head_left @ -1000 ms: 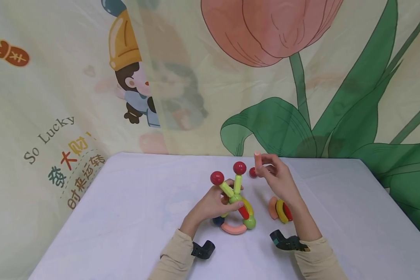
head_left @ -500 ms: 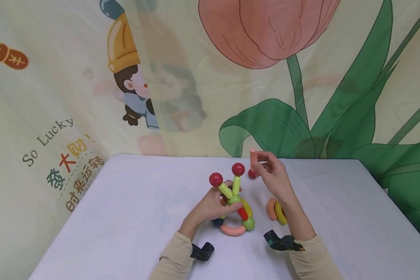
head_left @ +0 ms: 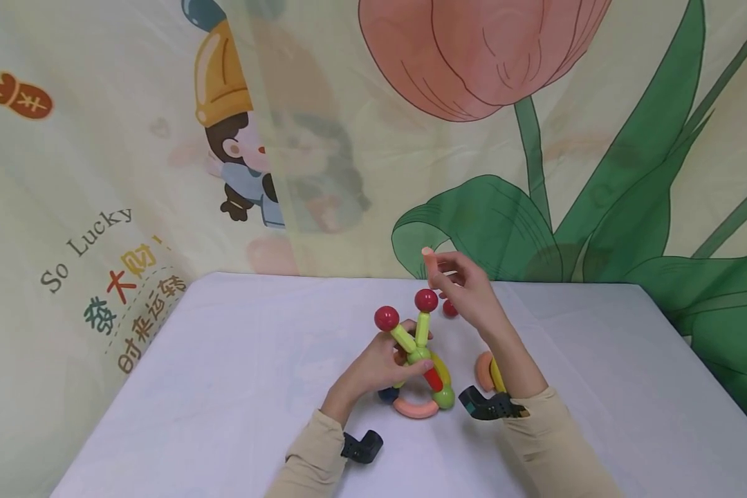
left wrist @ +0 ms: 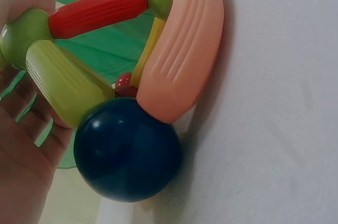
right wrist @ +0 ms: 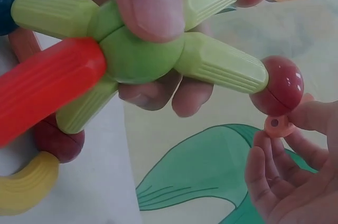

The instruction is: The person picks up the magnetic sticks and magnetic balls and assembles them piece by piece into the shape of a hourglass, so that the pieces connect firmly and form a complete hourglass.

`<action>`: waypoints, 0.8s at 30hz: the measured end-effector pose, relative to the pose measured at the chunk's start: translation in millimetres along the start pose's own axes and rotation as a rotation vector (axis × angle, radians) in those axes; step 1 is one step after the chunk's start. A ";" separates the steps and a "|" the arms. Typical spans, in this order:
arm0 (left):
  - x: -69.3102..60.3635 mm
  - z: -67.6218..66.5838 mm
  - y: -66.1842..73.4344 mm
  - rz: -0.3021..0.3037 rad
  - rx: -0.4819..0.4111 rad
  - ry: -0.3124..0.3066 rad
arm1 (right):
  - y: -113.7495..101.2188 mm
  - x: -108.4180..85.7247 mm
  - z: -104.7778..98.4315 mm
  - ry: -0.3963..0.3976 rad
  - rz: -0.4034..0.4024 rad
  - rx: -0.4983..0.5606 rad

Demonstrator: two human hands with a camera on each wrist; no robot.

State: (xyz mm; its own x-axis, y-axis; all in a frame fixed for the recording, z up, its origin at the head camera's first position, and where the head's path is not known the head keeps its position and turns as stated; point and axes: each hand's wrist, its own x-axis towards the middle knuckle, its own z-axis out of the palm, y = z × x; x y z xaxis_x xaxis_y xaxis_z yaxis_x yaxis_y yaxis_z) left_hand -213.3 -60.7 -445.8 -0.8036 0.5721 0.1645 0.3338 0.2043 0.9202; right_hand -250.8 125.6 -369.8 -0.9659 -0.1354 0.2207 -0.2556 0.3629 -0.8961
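A toy structure of coloured sticks and balls stands on the table. My left hand [head_left: 376, 364] grips it at the upper green ball [right wrist: 142, 55], thumb across the front. Two lime sticks rise from that ball, each tipped with a red ball [head_left: 386, 318]. Lower down are a red stick [left wrist: 100, 11], a dark blue ball [left wrist: 127, 150] and a curved pink stick [left wrist: 182, 49]. Between thumb and fingers, my right hand [head_left: 469, 290] pinches another pink stick [head_left: 431, 266], close to the right-hand red tip ball [head_left: 426, 300]; I cannot tell whether they touch.
A loose red ball [head_left: 450, 308] lies behind the structure. Right of it, partly behind the right forearm, lie a pink curved stick [head_left: 483, 371] and a yellow curved stick [head_left: 496, 375]. A printed cloth [head_left: 361, 256] hangs behind the white table [head_left: 236, 387].
My right hand has moved left and slightly up with the pink stick, from beside the loose red ball to the structure's right tip ball. The left hand keeps its hold in place.
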 end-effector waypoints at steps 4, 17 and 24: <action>-0.5 0.3 -0.1 0.005 0.000 0.000 | -5.2 5.2 2.9 -0.025 0.007 -0.019; 0.0 -1.2 -0.1 -0.002 -0.014 -0.003 | -22.1 8.9 12.0 -0.108 0.084 -0.072; -0.2 0.1 -1.4 0.005 0.009 -0.006 | -19.6 8.2 13.5 -0.163 0.001 -0.080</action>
State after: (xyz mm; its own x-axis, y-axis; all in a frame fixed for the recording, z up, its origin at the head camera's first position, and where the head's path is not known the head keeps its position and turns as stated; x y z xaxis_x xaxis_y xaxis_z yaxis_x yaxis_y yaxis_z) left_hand -213.5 -61.1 -447.2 -0.7993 0.5774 0.1668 0.3420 0.2087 0.9162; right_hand -253.2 104.9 -355.7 -0.9482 -0.2805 0.1490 -0.2639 0.4346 -0.8611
